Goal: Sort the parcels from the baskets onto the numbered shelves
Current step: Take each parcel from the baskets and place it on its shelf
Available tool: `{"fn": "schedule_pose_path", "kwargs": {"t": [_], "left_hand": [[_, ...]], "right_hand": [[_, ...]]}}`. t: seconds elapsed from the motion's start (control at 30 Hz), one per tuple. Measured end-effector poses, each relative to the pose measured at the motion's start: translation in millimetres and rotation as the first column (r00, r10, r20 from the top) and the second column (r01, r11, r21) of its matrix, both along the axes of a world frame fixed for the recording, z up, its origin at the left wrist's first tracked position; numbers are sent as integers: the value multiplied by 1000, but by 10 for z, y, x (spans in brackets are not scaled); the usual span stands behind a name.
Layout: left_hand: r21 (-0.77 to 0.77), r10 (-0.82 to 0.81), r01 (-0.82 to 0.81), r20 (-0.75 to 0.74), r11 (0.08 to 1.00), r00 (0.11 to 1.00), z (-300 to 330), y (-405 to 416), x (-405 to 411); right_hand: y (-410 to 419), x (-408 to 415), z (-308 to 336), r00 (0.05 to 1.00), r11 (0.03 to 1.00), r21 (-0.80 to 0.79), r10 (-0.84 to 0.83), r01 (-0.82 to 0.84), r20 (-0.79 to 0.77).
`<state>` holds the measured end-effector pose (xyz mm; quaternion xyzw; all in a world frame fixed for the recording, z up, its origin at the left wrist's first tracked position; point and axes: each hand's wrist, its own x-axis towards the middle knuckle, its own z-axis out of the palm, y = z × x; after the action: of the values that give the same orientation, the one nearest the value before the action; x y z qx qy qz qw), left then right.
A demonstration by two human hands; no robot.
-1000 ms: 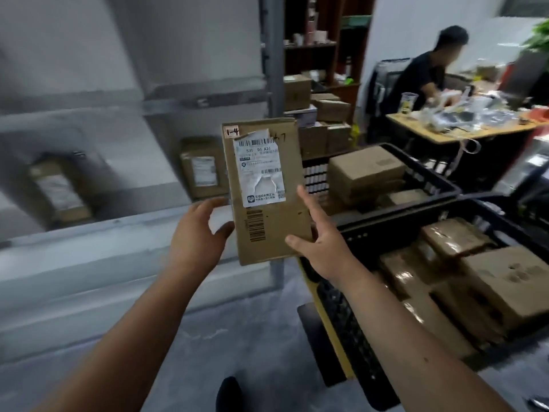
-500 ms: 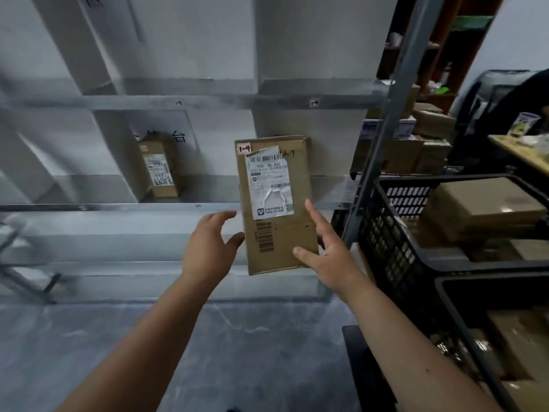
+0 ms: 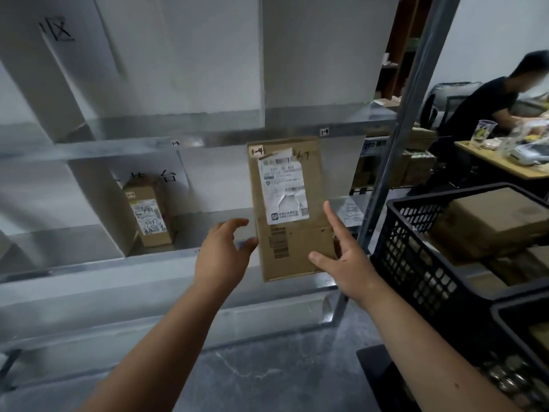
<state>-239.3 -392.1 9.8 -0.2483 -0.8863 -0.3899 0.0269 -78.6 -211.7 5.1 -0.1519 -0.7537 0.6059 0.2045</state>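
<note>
At centre frame, the flat parcel (image 3: 289, 208) has been swung away from the baskets (image 3: 427, 263) and brought up before the shelf (image 3: 190, 251) tagged 1-4; it is clamped between the left hand (image 3: 221, 251) and right hand (image 3: 344, 257), fingers (image 3: 334, 218) splayed along its edges, placement judged next

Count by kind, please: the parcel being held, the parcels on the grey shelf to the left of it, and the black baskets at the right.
Held parcel: 1
Shelf parcel: 1
Black baskets: 2, upper basket and lower basket
Total: 4
</note>
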Motion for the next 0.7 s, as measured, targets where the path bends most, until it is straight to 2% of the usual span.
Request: {"fn": "schedule_pose_path", "kwargs": {"t": [0.33,0.57,0.7], "left_hand": [[24,-165,175,-222,984,961,920,630,-431],[74,-180,208,-283,975,942,1402,1045,-669],[130,-87,140,-346,982,934,1633,1224,-778]], "right_hand": [[446,-180,806,988,990,91,-91,103,-128],[909,-387,1251,983,981,170,-63,93,-172],[1173,-638,1436,978,979,195,-18,60,-208]]}}
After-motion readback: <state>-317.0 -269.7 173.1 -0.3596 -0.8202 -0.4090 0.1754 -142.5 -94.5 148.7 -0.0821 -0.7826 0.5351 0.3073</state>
